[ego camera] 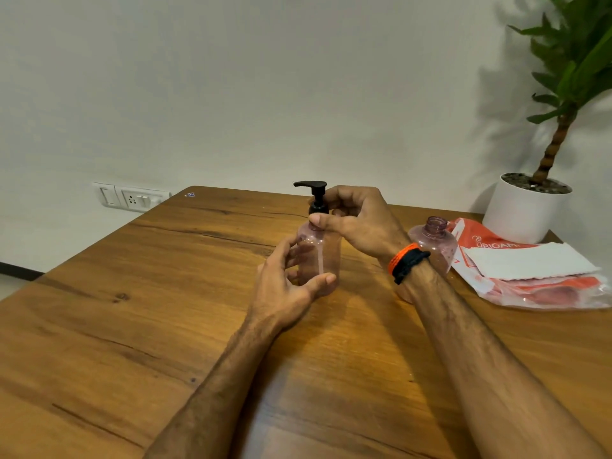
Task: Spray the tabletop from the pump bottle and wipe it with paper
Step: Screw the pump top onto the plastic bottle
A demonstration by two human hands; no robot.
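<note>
A clear pinkish pump bottle with a black pump head stands upright on the wooden tabletop, near the middle. My left hand grips its lower body, thumb in front and fingers curled round the far side. My right hand pinches the black collar at the bottle's neck between thumb and fingers. A white sheet of paper lies on an orange and clear plastic pack at the right of the table.
A second pinkish bottle with no cap stands just behind my right wrist. A white pot with a green plant sits at the table's back right corner. A wall socket is behind the left edge.
</note>
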